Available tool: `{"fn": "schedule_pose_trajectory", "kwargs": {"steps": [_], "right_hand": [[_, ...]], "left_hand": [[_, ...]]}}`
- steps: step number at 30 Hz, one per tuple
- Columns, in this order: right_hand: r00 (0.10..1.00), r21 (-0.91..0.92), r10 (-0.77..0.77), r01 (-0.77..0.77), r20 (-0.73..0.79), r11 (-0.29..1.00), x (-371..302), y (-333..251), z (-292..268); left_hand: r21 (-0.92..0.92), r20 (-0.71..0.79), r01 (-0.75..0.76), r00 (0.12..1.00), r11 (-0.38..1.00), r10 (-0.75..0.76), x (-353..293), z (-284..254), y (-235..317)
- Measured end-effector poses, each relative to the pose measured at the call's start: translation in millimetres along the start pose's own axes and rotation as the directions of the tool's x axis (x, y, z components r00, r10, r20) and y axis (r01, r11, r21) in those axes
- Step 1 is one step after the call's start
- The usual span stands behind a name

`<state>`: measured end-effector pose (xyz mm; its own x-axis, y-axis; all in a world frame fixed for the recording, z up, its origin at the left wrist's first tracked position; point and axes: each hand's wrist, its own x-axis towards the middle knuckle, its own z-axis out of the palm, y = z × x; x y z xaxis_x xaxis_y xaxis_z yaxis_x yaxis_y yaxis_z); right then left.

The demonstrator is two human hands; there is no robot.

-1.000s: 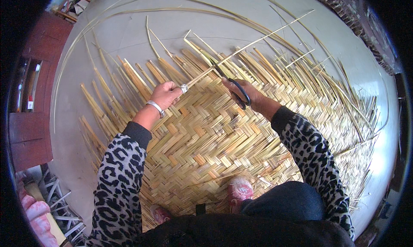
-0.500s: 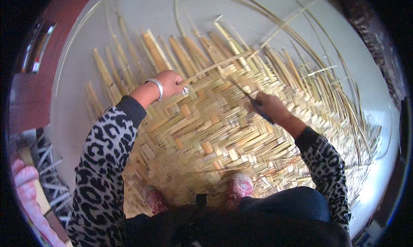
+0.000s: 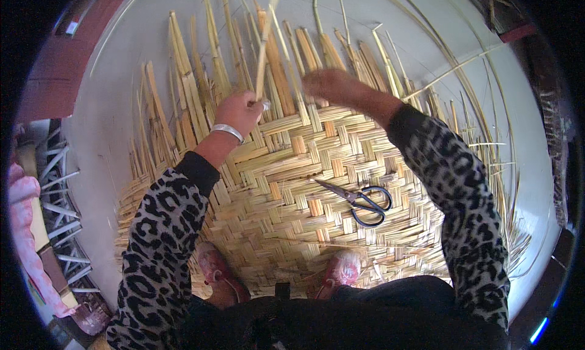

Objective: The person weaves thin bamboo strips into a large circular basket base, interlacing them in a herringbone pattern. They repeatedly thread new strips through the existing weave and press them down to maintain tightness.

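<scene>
A woven mat of split reed strips (image 3: 277,228) spreads under me, its uncut ends fanning out at the far edge. At that edge my left hand (image 3: 236,113), wearing a silver bracelet and a ring, is closed on a pale reed strip (image 3: 262,60) that stands up and away from me. My right hand (image 3: 332,86) is to its right, over the loose ends; motion smears its fingers, so their grip is unclear. Black-handled scissors (image 3: 359,200) lie on the weave below my hands, blades pointing left, with nobody holding them.
Long thin reeds (image 3: 460,75) curve across the pale floor (image 3: 100,149) at the far right. Both my shoes, pink-red (image 3: 341,271), rest on the mat. A rack of pale metal bars (image 3: 61,207) and pink cloth (image 3: 24,228) are at the left.
My right hand has let go of the scissors, which now lie on the mat, and has moved up and left. The strip in my left hand has swung from slanting right to nearly upright.
</scene>
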<state>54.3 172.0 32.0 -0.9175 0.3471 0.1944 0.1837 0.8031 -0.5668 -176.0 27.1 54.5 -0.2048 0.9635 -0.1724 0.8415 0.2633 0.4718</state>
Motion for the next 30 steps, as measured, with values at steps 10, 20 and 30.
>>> {"fn": "schedule_pose_trajectory", "kwargs": {"steps": [10,20,30], "right_hand": [[0.686,0.42,0.676,-0.715,0.269,0.559,75,19,49],[0.803,0.678,0.57,-0.518,0.174,0.522,61,11,53],[0.754,0.57,0.579,-0.636,0.312,0.521,80,9,48]], "left_hand": [[-0.191,-0.203,0.16,0.959,0.968,-0.198,6,36,-29],[-0.437,-0.107,0.261,0.935,0.861,-0.338,12,52,-46],[-0.348,-0.109,0.249,0.947,0.904,-0.303,18,54,-44]]}}
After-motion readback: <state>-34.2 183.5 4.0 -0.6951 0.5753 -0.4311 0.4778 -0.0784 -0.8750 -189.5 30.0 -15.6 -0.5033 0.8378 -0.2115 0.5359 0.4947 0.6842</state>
